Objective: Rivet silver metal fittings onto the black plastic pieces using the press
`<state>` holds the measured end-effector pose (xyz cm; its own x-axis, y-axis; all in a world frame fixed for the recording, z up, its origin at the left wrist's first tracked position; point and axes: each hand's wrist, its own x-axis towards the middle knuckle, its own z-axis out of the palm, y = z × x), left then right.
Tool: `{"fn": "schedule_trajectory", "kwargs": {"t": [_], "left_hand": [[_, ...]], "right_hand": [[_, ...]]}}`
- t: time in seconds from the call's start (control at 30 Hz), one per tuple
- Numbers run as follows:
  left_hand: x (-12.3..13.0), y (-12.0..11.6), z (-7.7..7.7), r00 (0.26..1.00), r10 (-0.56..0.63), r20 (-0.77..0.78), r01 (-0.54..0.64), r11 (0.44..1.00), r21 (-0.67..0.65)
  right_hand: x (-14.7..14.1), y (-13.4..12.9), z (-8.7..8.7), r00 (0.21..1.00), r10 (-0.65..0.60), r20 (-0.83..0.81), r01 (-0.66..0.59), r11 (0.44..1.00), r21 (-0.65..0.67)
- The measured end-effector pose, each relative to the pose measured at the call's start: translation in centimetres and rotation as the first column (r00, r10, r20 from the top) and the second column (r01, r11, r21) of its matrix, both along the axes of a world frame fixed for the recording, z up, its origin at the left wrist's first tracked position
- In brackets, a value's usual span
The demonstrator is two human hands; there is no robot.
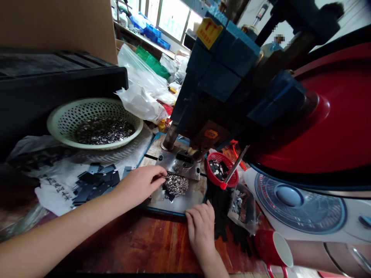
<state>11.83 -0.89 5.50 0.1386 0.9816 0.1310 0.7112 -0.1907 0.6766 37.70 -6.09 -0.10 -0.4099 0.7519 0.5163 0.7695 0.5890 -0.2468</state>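
Note:
My left hand [149, 180] reaches over the metal base plate, its thumb and fingers curled together at the left edge of a pile of small shiny metal parts [176, 184]. Whatever its fingertips hold is too small to make out. My right hand [201, 227] rests palm down at the plate's front right edge, fingers lying slightly bent and nothing visible in it. Behind the pile is the steel die block [180, 164] of a blue press [222, 58]. Flat dark plates [95, 183] lie loosely on white plastic left of the press.
A pale green basket [95, 146] of metal pieces stands at the left. Right of the die are a red basket [222, 179], a clear box [242, 208], a red mug [272, 249], a fan [300, 200] and a large red wheel [327, 112]. A person [276, 43] is in the distance.

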Motion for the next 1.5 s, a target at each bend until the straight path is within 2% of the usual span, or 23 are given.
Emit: {"fn": "schedule_trajectory", "kwargs": {"t": [0.1, 0.2, 0.27, 0.37, 0.43, 0.63, 0.77, 0.87, 0.97, 1.03, 1.23, 1.5], "left_hand": [[0.2, 0.5, 0.7, 0.997, 0.024, 0.069, -0.027, 0.999, 0.047], [0.6, 1.2, 1.2, 0.990, 0.039, 0.133, -0.045, 0.998, 0.043], [0.8, 1.8, 1.3, 0.981, 0.055, 0.185, -0.060, 0.998, 0.018], [1.1, 2.6, 1.3, 0.963, 0.073, 0.258, -0.070, 0.997, -0.019], [1.1, 2.9, 1.3, 0.955, 0.074, 0.288, -0.071, 0.997, -0.020], [0.9, 3.6, 1.9, 0.949, 0.083, 0.306, -0.086, 0.996, -0.002], [1.0, 4.5, 2.2, 0.952, 0.105, 0.288, -0.114, 0.993, 0.015], [1.4, 5.4, 2.3, 0.957, 0.123, 0.263, -0.136, 0.990, 0.033], [2.2, 6.1, 2.3, 0.971, 0.095, 0.218, -0.114, 0.991, 0.076], [2.8, 6.5, 2.1, 0.978, 0.077, 0.197, -0.098, 0.990, 0.104], [3.7, 7.4, 1.5, 0.986, 0.069, 0.154, -0.094, 0.982, 0.163], [3.6, 7.9, 1.1, 0.989, 0.101, 0.103, -0.119, 0.975, 0.185]], "right_hand": [[-1.2, 2.7, 1.8, 0.994, -0.055, -0.095, 0.052, 0.998, -0.035], [-3.1, 7.0, 4.1, 0.963, -0.181, -0.201, 0.173, 0.983, -0.057], [-4.5, 9.7, 5.3, 0.948, -0.196, -0.251, 0.185, 0.981, -0.067], [-6.3, 12.5, 6.1, 0.937, -0.260, -0.233, 0.249, 0.965, -0.079], [-7.0, 13.3, 6.0, 0.943, -0.276, -0.188, 0.269, 0.961, -0.064], [-6.6, 12.5, 5.6, 0.990, -0.138, -0.027, 0.140, 0.988, 0.066], [-5.8, 11.7, 5.7, 0.995, -0.077, 0.063, 0.067, 0.988, 0.142], [-5.4, 11.8, 5.4, 0.999, -0.037, 0.003, 0.037, 0.993, 0.115], [-5.1, 12.1, 4.9, 0.990, -0.011, -0.140, 0.023, 0.996, 0.086], [-4.9, 12.3, 4.7, 0.985, 0.009, -0.171, 0.005, 0.996, 0.085], [-4.8, 12.2, 4.4, 0.992, 0.012, -0.125, -0.001, 0.996, 0.086], [-4.6, 12.0, 4.5, 0.997, 0.006, -0.082, 0.003, 0.995, 0.103]]}}
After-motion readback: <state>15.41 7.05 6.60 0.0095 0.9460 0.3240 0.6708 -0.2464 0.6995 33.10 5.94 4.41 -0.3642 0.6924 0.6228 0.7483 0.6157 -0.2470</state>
